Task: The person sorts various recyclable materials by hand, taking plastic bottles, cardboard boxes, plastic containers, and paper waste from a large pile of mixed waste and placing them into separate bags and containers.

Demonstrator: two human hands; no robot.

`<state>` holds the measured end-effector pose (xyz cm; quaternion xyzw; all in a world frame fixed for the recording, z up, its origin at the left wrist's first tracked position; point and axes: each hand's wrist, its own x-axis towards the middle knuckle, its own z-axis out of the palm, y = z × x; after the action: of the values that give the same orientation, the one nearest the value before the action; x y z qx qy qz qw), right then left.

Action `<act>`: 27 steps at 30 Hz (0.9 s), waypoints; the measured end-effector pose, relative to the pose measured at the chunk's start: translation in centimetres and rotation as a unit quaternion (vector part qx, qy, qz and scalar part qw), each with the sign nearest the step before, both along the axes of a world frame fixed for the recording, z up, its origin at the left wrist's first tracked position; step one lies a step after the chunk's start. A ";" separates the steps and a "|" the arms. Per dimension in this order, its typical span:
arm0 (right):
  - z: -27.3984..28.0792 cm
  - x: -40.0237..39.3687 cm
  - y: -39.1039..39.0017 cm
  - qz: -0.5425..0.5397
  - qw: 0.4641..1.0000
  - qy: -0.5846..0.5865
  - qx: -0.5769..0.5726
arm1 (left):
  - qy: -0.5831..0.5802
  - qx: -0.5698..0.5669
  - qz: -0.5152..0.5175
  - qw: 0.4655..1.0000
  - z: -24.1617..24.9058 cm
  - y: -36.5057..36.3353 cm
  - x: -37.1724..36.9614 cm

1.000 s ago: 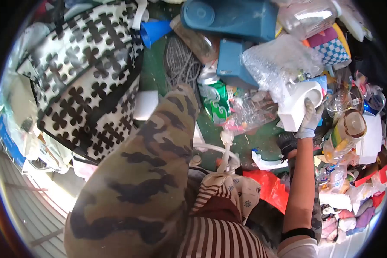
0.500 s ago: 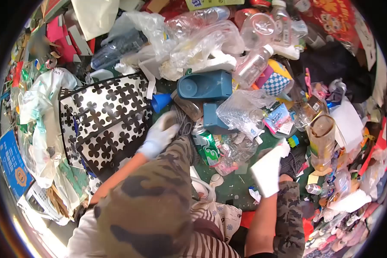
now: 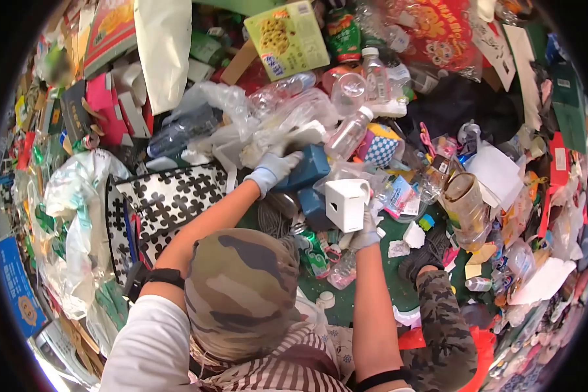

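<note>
My gloved left hand (image 3: 274,171) is closed on the left side of a blue plastic container (image 3: 309,167), its fingers over the top. My gloved right hand (image 3: 365,228) holds a white box (image 3: 346,205) with a dark hole in its side, partly hiding the fingers. Another blue container (image 3: 315,209) lies just below the first, left of the white box. A crushed green can (image 3: 312,253) lies below them. Clear plastic bags and a clear bottle (image 3: 349,134) are right above the blue container.
A black-and-white patterned bag (image 3: 176,202) lies at the left. Mixed bottles, cartons and film surround the hands. A yellow package (image 3: 287,40) lies at the top, a brown-stained plastic jar (image 3: 465,210) at the right. A camouflage cap (image 3: 241,287) covers the lower middle.
My left hand has moved up and right onto the blue container, which is now tilted. My right hand has moved up and left with the white box. The view has shifted.
</note>
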<state>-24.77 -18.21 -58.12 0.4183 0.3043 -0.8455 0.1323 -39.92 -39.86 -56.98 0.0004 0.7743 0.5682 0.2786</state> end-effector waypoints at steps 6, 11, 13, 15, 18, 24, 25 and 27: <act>-1.9 0.2 1.9 0.016 0.999 0.004 0.044 | -0.011 -0.255 -0.175 0.951 -1.5 -1.6 1.6; 0.0 7.4 -0.1 -0.108 0.994 -0.010 0.028 | -0.101 -0.117 -0.138 0.978 -5.3 -3.4 2.0; 1.3 8.6 -1.1 -0.147 0.989 -0.003 0.026 | -0.103 -0.093 -0.116 0.984 -3.1 -3.6 1.5; 2.7 9.0 -1.7 -0.181 0.983 0.018 0.031 | -0.094 -0.039 -0.104 0.989 -0.6 -3.8 0.4; 5.6 8.1 -1.4 -0.224 0.971 0.072 0.049 | -0.181 0.157 -0.072 0.968 6.0 -2.2 -1.8; 14.8 4.6 2.6 -0.283 0.923 0.230 0.125 | 0.012 0.054 -0.258 0.964 26.1 7.2 -2.4; 16.6 5.3 4.1 -0.303 0.906 0.252 0.154 | -0.008 0.058 -0.266 0.962 30.3 8.5 -0.4; 20.7 6.7 6.5 -0.338 0.871 0.294 0.201 | -0.059 0.261 -0.333 0.904 28.5 10.7 -2.0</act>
<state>-18.12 -11.70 -37.44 0.2456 0.3326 -0.8430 -0.3442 -41.90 -29.14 -28.48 0.2968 0.5355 0.6231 0.4868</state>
